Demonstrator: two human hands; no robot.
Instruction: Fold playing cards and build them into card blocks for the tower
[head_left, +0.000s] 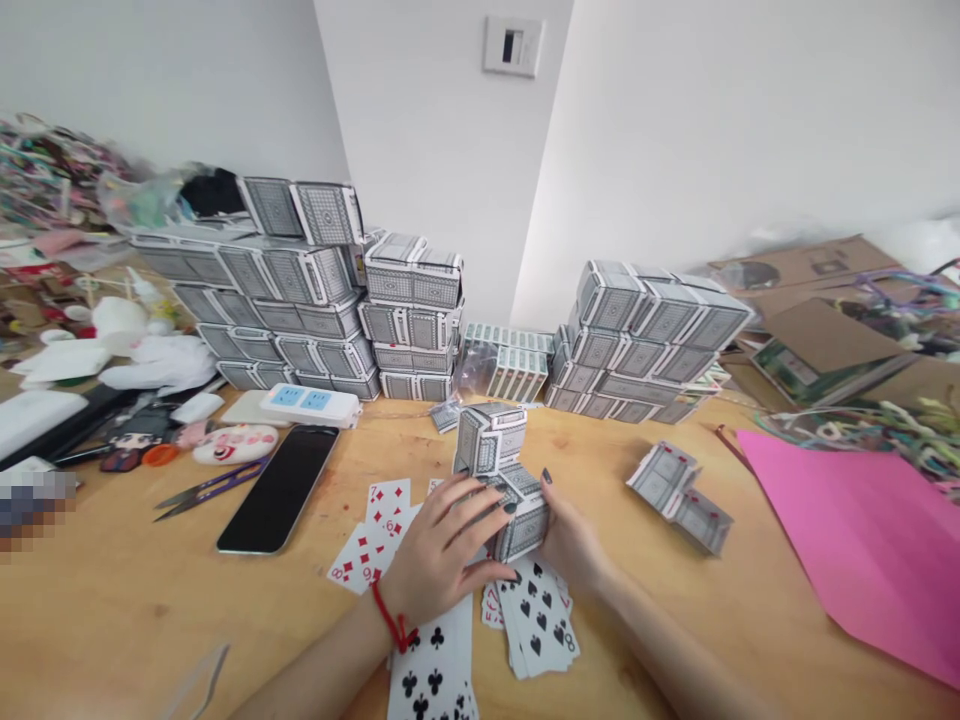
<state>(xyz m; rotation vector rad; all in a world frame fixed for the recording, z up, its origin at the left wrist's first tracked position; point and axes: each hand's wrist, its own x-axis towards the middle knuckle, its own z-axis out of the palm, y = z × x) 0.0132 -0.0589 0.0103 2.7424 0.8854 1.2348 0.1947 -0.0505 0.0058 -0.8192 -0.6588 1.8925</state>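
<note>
A small structure of grey-patterned cubes folded from playing cards (491, 438) is between my two hands above the table. My left hand (450, 540), with a red string bracelet at its wrist, lays its fingers across the front, thumb low. From the right side, my right hand (566, 530) presses against the lower cube, its thumb and fingers partly hidden behind it. Loose spades cards (536, 615) lie in a pile below my hands. Clubs cards (435, 670) lie under my left wrist, and diamonds cards (382, 525) are fanned out to its left.
Stacked card-cube walls stand at the back left (270, 270) and back right (652, 335). Boxed card decks (517, 365) sit between them. A phone (277, 490) and scissors (214, 487) lie left. Right are joined folded cards (679, 495) and pink paper (847, 540).
</note>
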